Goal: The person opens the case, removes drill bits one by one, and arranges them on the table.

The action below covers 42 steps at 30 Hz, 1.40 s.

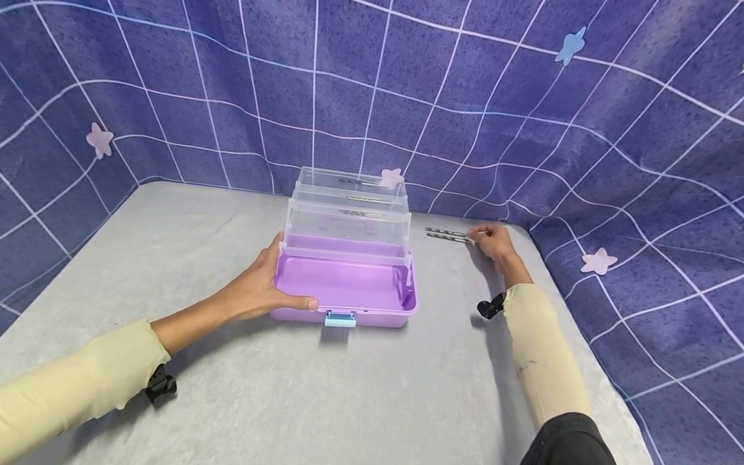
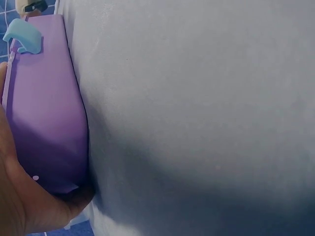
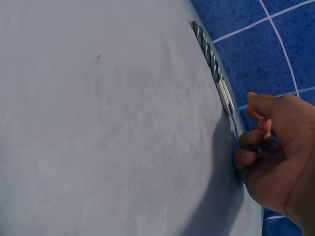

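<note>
A purple toolbox (image 1: pixel 372 318) stands with its lid up and clear tiered trays (image 1: pixel 349 248) raised at the back. My left hand (image 1: pixel 256 290) grips its left end, thumb along the front rim and fingers around the side; the left wrist view shows the palm against the purple wall. Drill bits (image 1: pixel 367 199) lie in the clear tiers. Two more drill bits (image 1: pixel 446 237) lie side by side on the table to the right. My right hand (image 1: pixel 494 243) is at their shank ends, its fingers loosely curled; the right wrist view shows a small gap to the bits.
A light blue latch (image 1: pixel 340 319) juts from the toolbox front. The grey table (image 1: pixel 395 394) meets a purple-blue grid-patterned curtain (image 1: pixel 442 77) at the back and both sides. Small black cameras (image 1: pixel 491 306) hang from both sleeves.
</note>
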Available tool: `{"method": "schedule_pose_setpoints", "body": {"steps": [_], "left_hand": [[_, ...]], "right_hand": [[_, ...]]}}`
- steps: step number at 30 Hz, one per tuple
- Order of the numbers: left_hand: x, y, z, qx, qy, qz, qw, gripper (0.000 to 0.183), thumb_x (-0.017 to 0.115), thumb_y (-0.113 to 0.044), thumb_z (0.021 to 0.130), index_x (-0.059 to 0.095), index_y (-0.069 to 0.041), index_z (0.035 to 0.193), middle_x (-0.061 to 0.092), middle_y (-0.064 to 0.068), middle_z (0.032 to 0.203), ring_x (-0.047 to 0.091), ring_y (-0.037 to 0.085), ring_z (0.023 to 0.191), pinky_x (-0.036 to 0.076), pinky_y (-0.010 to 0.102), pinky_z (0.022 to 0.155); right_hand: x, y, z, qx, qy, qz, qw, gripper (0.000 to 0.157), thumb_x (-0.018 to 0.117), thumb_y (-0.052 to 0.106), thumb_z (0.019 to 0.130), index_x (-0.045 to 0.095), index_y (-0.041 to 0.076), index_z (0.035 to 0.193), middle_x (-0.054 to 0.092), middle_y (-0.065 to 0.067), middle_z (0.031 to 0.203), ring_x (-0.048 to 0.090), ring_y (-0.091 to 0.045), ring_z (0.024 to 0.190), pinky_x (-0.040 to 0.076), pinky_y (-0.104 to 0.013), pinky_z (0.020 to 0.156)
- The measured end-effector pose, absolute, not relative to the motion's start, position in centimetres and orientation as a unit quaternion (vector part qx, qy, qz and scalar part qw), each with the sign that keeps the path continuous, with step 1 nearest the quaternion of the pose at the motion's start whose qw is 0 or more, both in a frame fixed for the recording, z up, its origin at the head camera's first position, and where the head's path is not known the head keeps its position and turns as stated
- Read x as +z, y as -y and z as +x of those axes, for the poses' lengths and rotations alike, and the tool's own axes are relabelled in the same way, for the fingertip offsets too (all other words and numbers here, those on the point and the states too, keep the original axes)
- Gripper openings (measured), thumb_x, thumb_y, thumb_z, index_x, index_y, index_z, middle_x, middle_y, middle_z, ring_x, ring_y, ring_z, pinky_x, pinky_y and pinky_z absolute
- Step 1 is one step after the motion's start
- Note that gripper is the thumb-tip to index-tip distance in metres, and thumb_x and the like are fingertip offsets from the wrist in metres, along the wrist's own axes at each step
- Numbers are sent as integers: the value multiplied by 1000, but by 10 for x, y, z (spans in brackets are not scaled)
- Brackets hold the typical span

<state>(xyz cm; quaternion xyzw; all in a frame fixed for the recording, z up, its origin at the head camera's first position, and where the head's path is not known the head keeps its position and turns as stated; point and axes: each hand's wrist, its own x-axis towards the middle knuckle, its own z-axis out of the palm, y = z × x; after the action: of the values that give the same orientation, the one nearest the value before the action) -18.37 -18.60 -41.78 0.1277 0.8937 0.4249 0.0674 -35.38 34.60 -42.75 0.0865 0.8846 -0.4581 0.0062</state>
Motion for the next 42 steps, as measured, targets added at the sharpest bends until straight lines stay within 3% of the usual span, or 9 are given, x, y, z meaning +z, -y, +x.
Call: {"method": "schedule_pose_setpoints", "body": {"steps": [4, 10, 12, 18, 20, 25, 34, 42], "left_hand": [[-418, 186, -184, 423, -894, 129, 66, 163, 101, -68, 74, -16, -30, 182, 26, 30, 180, 45, 48, 157, 39, 83, 123], [-417, 186, -184, 421, -896, 126, 67, 163, 100, -69, 74, -16, -29, 182, 27, 30, 179, 48, 46, 154, 41, 81, 123], [-417, 187, -183, 418, -898, 123, 70, 164, 99, -70, 74, -17, -26, 182, 26, 31, 179, 49, 47, 152, 42, 81, 123], [-416, 187, -182, 417, -898, 121, 72, 165, 99, -70, 75, -17, -24, 181, 26, 31, 179, 49, 46, 151, 43, 81, 122], [-416, 187, -182, 417, -898, 123, 71, 165, 99, -70, 75, -17, -24, 181, 26, 31, 179, 49, 46, 152, 42, 81, 122], [-417, 187, -183, 419, -897, 126, 69, 164, 99, -69, 75, -17, -24, 181, 24, 32, 181, 46, 48, 156, 40, 81, 124], [-418, 186, -184, 417, -897, 125, 70, 164, 99, -70, 75, -17, -25, 181, 23, 31, 181, 46, 48, 156, 40, 82, 123], [-416, 185, -183, 415, -898, 124, 71, 164, 99, -70, 75, -18, -25, 181, 20, 31, 183, 44, 49, 158, 39, 82, 124]], "right_hand": [[-419, -337, -353, -453, -889, 63, -9, 42, 68, 26, 113, 69, -4, 142, 64, 0, 117, 52, -8, 99, 44, -20, 84], [-407, -318, -356, -449, -893, 23, -9, 39, 66, 23, 114, 71, -5, 141, 69, -21, 140, 58, -14, 114, 45, -22, 98], [-403, -311, -357, -455, -890, 9, -5, 38, 66, 22, 114, 71, -5, 140, 69, -23, 145, 59, -15, 118, 45, -23, 102], [-389, -287, -363, -463, -886, -23, -11, 37, 69, 25, 113, 74, -4, 135, 74, -14, 131, 60, -19, 111, 48, -26, 95], [-383, -278, -365, -459, -887, -38, -13, 37, 69, 27, 113, 75, -3, 134, 75, -12, 130, 62, -18, 112, 50, -27, 98], [-369, -258, -368, -460, -885, -71, -24, 37, 69, 24, 113, 76, -5, 134, 76, -23, 139, 65, -17, 119, 50, -34, 113], [-349, -227, -371, -460, -880, -99, -62, 34, 74, 25, 109, 80, -2, 127, 79, -23, 132, 64, -9, 104, 47, -23, 91], [-336, -194, -375, -444, -883, -133, -77, 29, 79, 27, 105, 86, 3, 120, 84, -15, 112, 62, -8, 90, 47, -25, 84]]}}
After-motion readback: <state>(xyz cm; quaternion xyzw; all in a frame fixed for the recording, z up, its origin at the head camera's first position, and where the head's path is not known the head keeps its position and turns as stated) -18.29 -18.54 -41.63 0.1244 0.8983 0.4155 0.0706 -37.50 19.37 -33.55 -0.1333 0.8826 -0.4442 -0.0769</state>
